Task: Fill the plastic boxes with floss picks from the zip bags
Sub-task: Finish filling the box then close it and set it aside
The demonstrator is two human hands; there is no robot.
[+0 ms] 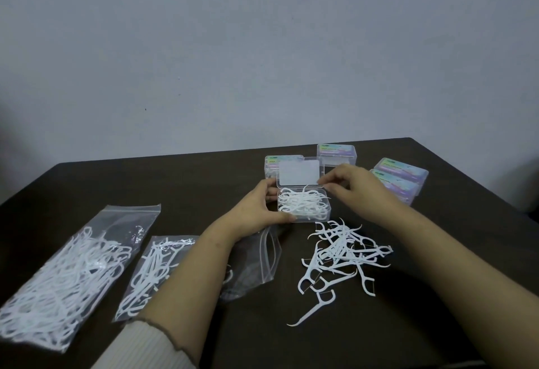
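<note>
Floss picks (303, 206) are seen filling an open clear plastic box (304, 217), which is set near the middle of the dark tabletop (204, 182). A large zip bag (73, 275) full of picks is laid at the left edge, with a second zip bag (151, 272) just beside it and a nearly empty zip bag (256, 257) partly hidden under the left forearm. A loose pile of picks (338, 252) is spread just in front of the box. Four closed boxes (399, 179) with coloured labels are ranged behind it. The box's left side is gripped by the left hand (256, 208), thumb at its near corner. The raised lid (300, 176) is pinched at its right edge by the fingers (326, 180) of the right hand (355, 184).
</note>
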